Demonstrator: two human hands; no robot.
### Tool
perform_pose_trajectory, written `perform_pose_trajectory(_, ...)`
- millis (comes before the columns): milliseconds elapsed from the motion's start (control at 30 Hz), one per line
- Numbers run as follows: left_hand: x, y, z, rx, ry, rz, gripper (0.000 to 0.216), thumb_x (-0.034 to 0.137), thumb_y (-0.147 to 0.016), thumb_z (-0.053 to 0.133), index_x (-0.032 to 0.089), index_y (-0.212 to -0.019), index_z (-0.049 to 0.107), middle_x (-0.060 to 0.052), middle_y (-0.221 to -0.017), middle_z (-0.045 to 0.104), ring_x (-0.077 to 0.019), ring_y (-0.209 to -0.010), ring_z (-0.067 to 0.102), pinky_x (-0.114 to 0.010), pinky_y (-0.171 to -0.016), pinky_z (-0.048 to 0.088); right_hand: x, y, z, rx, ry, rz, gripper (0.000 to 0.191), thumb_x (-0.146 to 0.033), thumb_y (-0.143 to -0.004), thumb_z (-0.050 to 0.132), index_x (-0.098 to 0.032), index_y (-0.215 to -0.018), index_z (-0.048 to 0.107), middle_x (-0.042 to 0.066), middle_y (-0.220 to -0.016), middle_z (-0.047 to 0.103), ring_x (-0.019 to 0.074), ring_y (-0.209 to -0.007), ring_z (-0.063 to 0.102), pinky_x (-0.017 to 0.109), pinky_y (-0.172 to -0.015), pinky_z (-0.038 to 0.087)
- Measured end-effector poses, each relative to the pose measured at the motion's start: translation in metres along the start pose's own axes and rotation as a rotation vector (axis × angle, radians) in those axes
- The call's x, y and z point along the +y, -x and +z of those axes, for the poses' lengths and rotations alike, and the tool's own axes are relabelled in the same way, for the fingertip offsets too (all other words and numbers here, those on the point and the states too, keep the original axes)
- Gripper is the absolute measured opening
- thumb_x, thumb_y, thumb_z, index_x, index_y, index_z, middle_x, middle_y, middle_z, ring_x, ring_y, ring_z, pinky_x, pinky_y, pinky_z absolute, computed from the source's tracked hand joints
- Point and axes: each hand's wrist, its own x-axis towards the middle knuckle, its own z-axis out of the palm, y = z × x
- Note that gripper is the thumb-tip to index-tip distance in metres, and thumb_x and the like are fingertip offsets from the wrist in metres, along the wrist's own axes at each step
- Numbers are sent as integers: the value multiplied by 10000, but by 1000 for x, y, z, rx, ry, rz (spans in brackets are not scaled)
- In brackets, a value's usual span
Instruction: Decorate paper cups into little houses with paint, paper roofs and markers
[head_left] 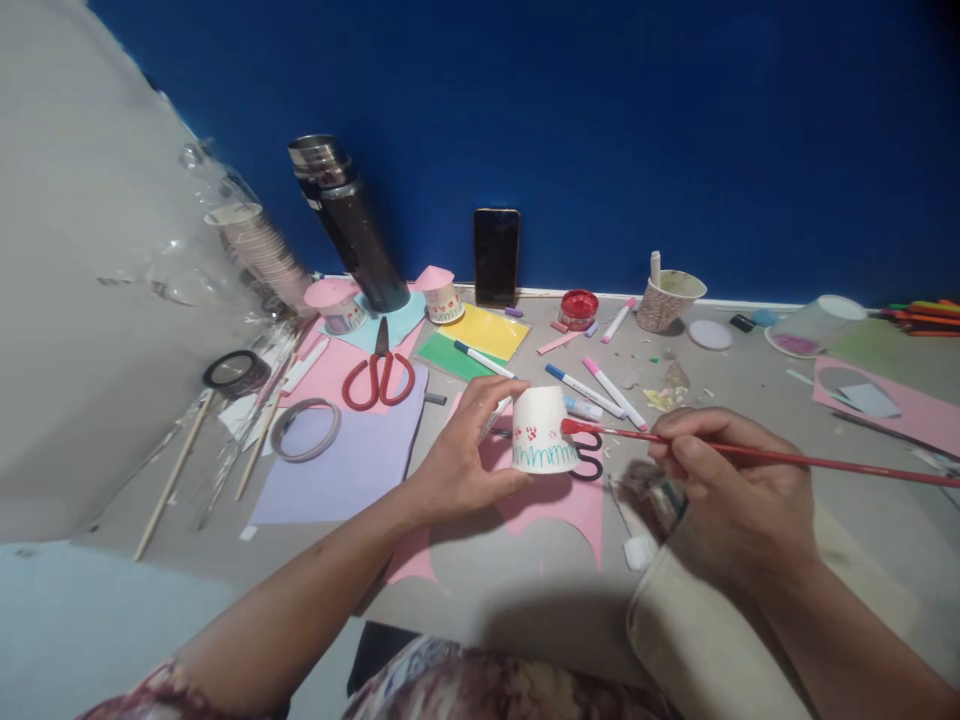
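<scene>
Grasping a paper cup (536, 432) at its nine o'clock side, the left hand (474, 435) faces the right hand (731, 485), which pinches a red paintbrush (840, 463), bristles (576, 427) at three o'clock.

Blue wall (600, 130) spans 11 to 2 o'clock, darkening toward 2. Pale wall (67, 250) at 9–10. Grey desk (465, 555) across centre; soft shadow (555, 625) at 6. Light-blue floor (75, 630) at 8.
</scene>
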Motion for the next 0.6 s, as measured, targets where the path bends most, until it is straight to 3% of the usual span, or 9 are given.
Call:
perform_pose_trajectory(400,-2,1,2,-5,1,14,763,194,-717,850,299,-1397,521,-92,-1398,528,-287,-1336,535,-432,-1048,595,-1,0,8,12,-46,12,135,-384,-910,821,-257,-872,798,25,-745,767,144,-588,644,246,-505,497)
perform_pose_trajectory(600,-1,1,2,-10,5,2,768,178,-705,836,297,-1394,519,-95,-1410,519,-299,-1363,522,-445,-1074,583,-1,-1,8,2,-8,33,146,-387,-910,826,-249,-874,800,33,-773,782,139,-621,659,241,-547,514)
